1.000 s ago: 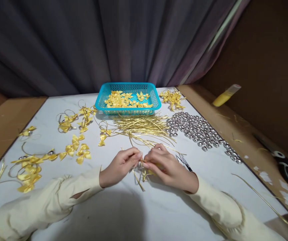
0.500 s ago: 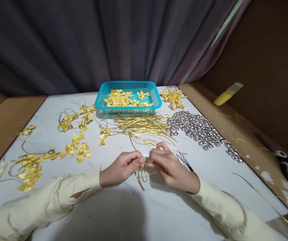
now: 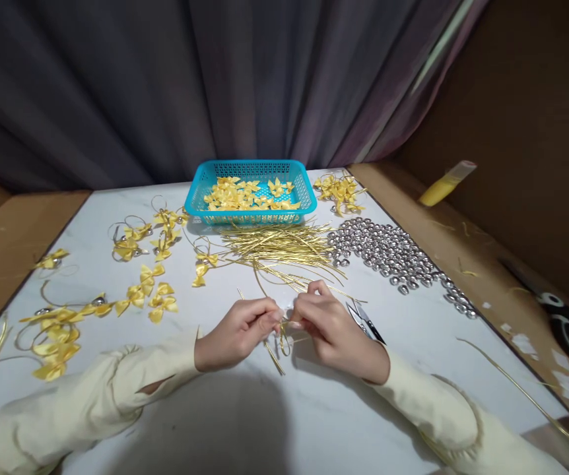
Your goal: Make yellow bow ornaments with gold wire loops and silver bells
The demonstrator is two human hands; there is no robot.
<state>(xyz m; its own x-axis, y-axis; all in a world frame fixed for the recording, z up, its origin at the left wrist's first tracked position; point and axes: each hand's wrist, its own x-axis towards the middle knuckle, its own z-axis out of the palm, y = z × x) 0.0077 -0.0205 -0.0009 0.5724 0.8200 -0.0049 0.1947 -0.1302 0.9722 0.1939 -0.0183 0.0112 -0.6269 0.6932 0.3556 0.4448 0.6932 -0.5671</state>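
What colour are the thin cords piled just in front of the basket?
The thin cords are shiny gold, seen best in the head view.

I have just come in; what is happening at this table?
A person's left hand pinches a looped gold cord, with the right hand close beside it; whether that also grips is unclear. Beyond lie a pile of gold cords and a blue basket of yellow bows, with silver beads to the right.

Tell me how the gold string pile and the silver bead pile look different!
The string pile is gold, but the bead pile is silver. The string pile has long, thin pieces; the bead pile has small, rounded ones. Both are shiny and lie on the white table.
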